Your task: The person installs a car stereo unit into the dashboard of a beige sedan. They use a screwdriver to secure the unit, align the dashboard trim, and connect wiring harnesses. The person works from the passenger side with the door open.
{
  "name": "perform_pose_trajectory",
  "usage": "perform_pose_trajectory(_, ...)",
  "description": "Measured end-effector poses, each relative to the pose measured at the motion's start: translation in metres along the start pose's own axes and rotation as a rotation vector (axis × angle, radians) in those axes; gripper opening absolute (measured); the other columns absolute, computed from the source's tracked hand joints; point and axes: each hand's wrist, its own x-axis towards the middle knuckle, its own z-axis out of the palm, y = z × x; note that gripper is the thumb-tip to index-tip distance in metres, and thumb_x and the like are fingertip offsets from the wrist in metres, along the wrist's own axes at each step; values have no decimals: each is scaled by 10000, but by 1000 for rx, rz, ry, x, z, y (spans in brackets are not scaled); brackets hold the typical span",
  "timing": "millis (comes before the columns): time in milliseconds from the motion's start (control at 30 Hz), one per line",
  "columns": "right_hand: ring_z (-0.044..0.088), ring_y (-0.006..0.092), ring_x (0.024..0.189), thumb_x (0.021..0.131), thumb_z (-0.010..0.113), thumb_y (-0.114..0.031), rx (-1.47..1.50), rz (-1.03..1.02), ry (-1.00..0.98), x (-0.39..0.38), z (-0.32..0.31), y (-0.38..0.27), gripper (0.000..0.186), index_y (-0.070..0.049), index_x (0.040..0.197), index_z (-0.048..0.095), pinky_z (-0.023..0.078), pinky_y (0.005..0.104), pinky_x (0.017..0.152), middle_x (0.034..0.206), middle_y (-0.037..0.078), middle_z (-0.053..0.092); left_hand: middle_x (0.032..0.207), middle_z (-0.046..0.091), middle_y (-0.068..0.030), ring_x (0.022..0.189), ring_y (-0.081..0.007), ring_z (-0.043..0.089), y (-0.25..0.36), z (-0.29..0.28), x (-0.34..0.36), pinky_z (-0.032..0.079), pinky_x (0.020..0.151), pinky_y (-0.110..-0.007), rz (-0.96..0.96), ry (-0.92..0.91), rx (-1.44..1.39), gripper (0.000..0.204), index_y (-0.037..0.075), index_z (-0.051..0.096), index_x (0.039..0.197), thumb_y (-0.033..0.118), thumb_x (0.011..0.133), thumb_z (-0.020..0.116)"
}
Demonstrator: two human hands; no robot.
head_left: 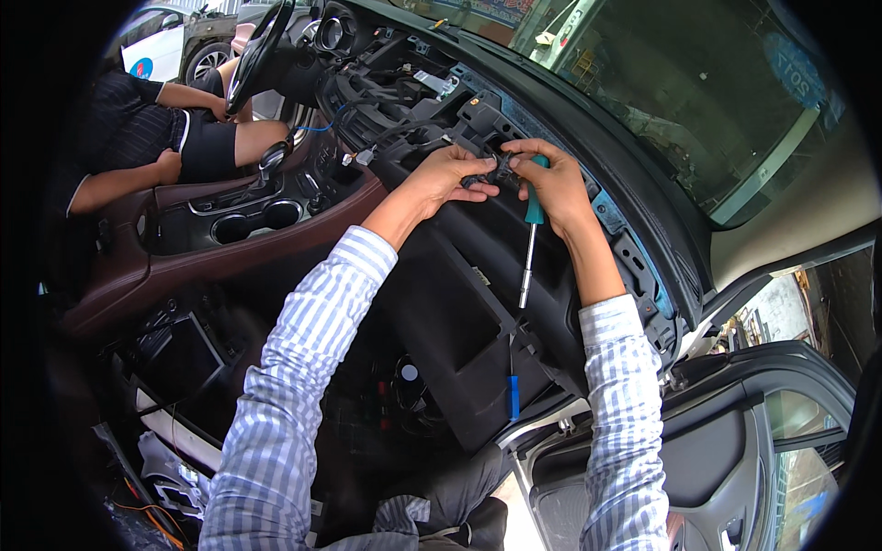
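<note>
At the opened dashboard (478,119), my left hand (459,179) has its fingers closed on a small black connector-like part (499,172). My right hand (551,188) pinches at the same part and also grips a teal-handled driver (535,207), whose long metal shaft hangs downward. Lower down, a blue-handled screwdriver (514,395) lies on the dark open glovebox area (450,367). Loose wires with white connectors (358,156) sit left of my hands.
A person in dark shorts (129,147) sits at left by the steering wheel (253,55). The centre console (184,220) separates us. The windshield (661,92) is above, an open door (643,468) at lower right. Removed panels and a screen unit (184,349) lie at lower left.
</note>
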Motion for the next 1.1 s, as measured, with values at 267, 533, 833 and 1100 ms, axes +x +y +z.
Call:
perform_pose_trajectory(267,566,89,576,858,624,30,-104,-35,-9,2,4,3,266,-6,1114,687,477,227,529,846,38,623,958,647,-34,840,-170,711,-8,-9,-2,563,744,-289,42,-8,-14,243,95,568,994,245,924,747)
perform_pose_trajectory(533,558,91,523,895,596,8,-245,-89,74,-1,20,9,183,-42,1060,658,455,252,464,805,31,600,996,642,-34,899,-180,679,-10,-20,-1,567,843,-332,44,-97,-164,170,106,583,1058,188,960,694)
perform_pose_trajectory(833,556,81,539,920,616,-7,-264,-67,83,-3,28,14,199,9,1107,683,457,236,485,869,39,632,993,642,-25,913,-168,686,-9,-19,-3,557,812,-290,88,-155,-101,194,75,623,1130,168,969,679)
perform_pose_trajectory(1100,585,99,538,897,624,-10,-163,-109,171,-2,30,21,130,-12,1027,638,475,265,486,791,35,630,1004,647,-34,929,-170,685,-8,-16,-11,544,800,-283,125,-154,-83,201,65,619,1123,167,964,687)
